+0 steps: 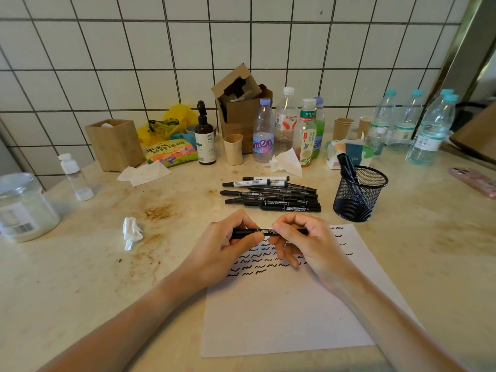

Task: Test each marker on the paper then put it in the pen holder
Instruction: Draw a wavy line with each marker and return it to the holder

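Head view: my left hand (pixel 228 237) and right hand (pixel 300 234) both pinch one marker (pixel 265 231) level above the paper (pixel 281 312)
Feel: light, stiff, slick barrel; I'd grip cap and body
Holder: pen holder (pixel 359 194) right, near

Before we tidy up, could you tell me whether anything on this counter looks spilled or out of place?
Yes: brownish stains mark the counter left of the marker pile, and a crumpled tissue lies loose nearby. The cardboard box at the back leans, torn open.
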